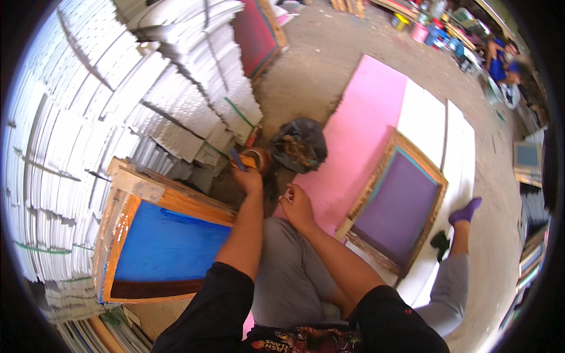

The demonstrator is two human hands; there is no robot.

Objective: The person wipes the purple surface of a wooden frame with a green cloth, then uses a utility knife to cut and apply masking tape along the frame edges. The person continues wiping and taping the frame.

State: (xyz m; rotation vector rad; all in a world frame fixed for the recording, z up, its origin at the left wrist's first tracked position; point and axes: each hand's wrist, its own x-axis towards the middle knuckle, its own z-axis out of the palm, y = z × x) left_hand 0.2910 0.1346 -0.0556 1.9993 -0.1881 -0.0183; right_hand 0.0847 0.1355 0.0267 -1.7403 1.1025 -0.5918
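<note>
My left hand (248,179) reaches forward, closed on a small orange-and-blue tool (238,160) whose exact kind I cannot make out. It is over a round reddish-brown container (261,160). My right hand (298,207) hovers near my knee with its fingers curled in; what they hold, if anything, is too small to name. To the left of my left forearm stands a wooden-framed printing screen (170,244) with blue mesh, tilted. On the right, a second printing screen (393,206) with purple mesh lies on the boards.
Tall stacks of white sheets (112,117) rise on the left. Beyond my hands sits a black plastic bag (306,132) with brownish scraps. A pink board (368,97) and white boards (426,117) cover the floor. Colourful containers (419,33) and a person (500,62) are far right.
</note>
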